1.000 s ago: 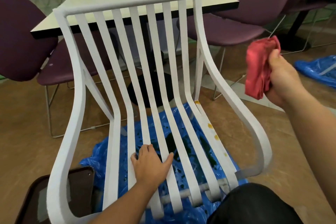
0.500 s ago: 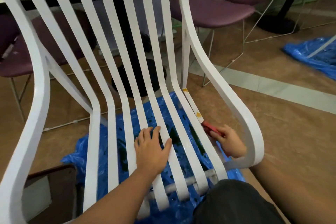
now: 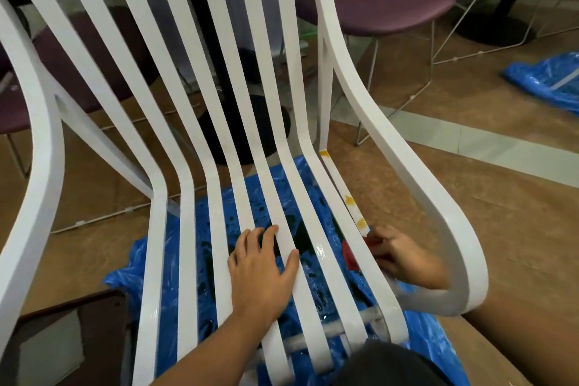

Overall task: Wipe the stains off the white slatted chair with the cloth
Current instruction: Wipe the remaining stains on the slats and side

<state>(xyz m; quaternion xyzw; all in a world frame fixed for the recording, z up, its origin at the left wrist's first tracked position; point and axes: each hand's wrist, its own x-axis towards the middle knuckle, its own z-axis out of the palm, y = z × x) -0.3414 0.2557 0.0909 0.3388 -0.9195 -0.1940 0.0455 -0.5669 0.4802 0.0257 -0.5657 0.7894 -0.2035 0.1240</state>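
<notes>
Cloth reaching the lowest stain on the right-hand slat

Hands first, since they are nearest you. Your left hand (image 3: 263,273) is lying flat on the seat of the white slatted chair (image 3: 219,141), fingers spread open across two middle slats, gripping nothing and simply bracing the frame. Your right hand (image 3: 399,255) is working from beyond the seat's outermost right slat, inside the loop of the armrest, with its fingers curled closed around the red cloth (image 3: 352,255); only a fold of the cloth is showing between the slats, pressed against that stained slat.

You are judging well if you treat this as the start of the wiping: three orange-yellow stains (image 3: 361,223) are sitting in a line up that same slat, and the nearest is just beyond the cloth. The next move is calling for a firm upward stroke along the slat's length, keeping the cloth wrapped over its narrow face, while the left hand is holding the chair steady.

The slats are looking smooth, hard and glossy, narrow and gently curved where seat is bending into backrest, so the cloth should be sliding easily. The cloth is looking soft and bunched. Under the chair, a crinkled blue plastic sheet (image 3: 175,291) is lying wet and shiny on the brown floor (image 3: 470,204). Beyond the backrest, purple padded chairs (image 3: 391,6) on thin wire legs are standing.
</notes>
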